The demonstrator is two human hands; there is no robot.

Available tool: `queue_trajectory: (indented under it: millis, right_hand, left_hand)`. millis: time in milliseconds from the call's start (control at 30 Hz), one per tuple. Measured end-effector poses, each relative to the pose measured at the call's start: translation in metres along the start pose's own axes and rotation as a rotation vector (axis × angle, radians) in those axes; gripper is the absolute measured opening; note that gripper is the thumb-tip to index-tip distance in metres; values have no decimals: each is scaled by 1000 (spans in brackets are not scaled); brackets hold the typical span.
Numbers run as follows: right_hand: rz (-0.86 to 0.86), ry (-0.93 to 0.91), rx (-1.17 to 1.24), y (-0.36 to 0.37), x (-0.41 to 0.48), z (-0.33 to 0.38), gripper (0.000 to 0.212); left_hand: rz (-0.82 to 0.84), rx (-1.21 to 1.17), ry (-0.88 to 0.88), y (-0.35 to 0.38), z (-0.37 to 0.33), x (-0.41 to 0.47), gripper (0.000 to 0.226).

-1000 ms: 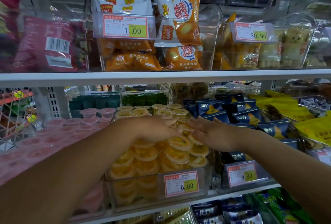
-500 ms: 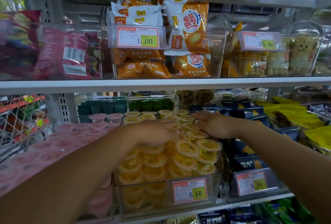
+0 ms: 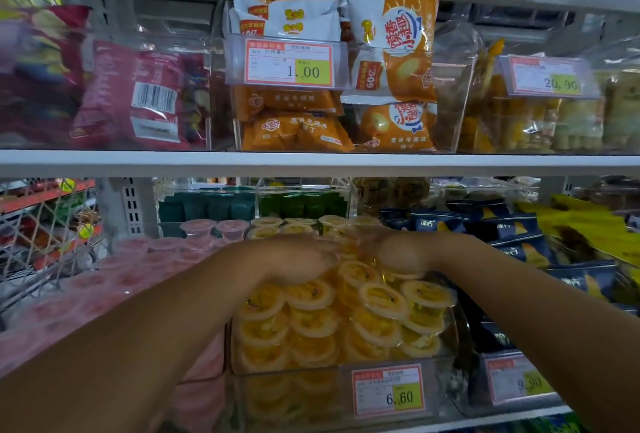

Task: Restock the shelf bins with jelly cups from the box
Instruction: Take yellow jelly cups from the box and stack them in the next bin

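Shelf bin (image 3: 277, 394) heaped — left hand (image 3: 294, 261), right hand (image 3: 403, 252) still pressing jelly cups (image 3: 381, 297).

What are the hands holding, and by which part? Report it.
It cannot be told. The left hand and right hand both lie on top of the heaped yellow jelly cups, but motion blur hides any grip.

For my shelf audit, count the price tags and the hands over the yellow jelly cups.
Price tags: 4 (1.00, 20.90, 6.60, 9.90)
Hands over the yellow jelly cups: 2 (left hand, right hand)
Total: 6
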State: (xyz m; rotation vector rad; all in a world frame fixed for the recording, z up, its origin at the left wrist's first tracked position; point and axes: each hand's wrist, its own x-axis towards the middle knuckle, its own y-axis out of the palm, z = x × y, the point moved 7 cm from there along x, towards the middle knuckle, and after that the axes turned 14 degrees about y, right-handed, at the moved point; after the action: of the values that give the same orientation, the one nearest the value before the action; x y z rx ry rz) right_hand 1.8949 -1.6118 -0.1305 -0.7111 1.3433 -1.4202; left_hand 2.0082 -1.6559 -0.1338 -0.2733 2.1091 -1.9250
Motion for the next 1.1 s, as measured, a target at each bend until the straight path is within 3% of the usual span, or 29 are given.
queue_trajectory:
  millis: [300, 500, 567, 600, 633, 733, 900, 1100]
  right_hand:
    - [58, -2, 86, -3, 14, 13, 47]
    - [10, 43, 92, -13, 5, -4, 58]
    - [13, 15, 32, -5, -5, 1, 55]
    - [12, -1, -10, -1, -13, 6, 53]
    - [-1, -6, -42, 2, -18, 9, 52]
    - [-53, -3, -134, 10, -31, 16, 51]
    - [-125, 7, -237, 20, -36, 22, 53]
    - [-162, -50, -94, 1, -58, 49, 53]
  left_hand:
    - [-83, -46, -29, -12, 7, -21, 45]
    - [-249, -92, 0, -26, 36, -79, 44]
    - [-296, 70, 50, -18, 47, -94, 60]
    - [-266, 104, 30, -11, 54, -101, 77]
    - [-205, 70, -39, -2, 59, -106, 80]
    - [-203, -41, -78, 10, 54, -113, 53]
    - [-253, -119, -92, 7, 46, -131, 52]
    - [-284, -166, -176, 8, 60, -185, 61]
